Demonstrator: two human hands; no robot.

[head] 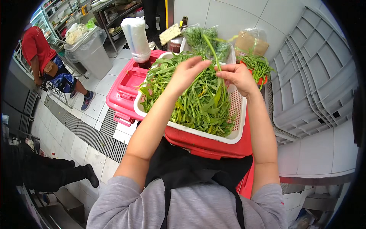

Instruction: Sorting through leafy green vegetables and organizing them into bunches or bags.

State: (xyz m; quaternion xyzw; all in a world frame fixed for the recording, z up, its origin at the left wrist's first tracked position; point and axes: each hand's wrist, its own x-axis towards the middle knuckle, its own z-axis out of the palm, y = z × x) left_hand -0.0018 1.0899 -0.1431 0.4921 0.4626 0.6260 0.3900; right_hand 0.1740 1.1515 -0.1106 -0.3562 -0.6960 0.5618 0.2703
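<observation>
A white perforated plastic basket (237, 134) piled with long-leaved greens (197, 106), which look like water spinach, rests on a red lidded container (206, 147) and a pink one (125, 94) before me. My right hand (233, 75) holds a green stem (212, 51) between thumb and fingers above the basket's right part. To its left, my left hand (190, 70) hovers over the greens, fingers apart, with nothing plainly gripped. Behind my right hand, more green stems (258, 67) lie in a small orange-red basket (262, 79).
Bagged herbs (200, 37), a brown paper packet in plastic (251, 41) and a roll of plastic bags (135, 38) stand behind. Grey crates (311, 77) flank the right. A person in red (38, 48) stands left near a bin (91, 54); another's dark-clad legs (60, 174) are lower left.
</observation>
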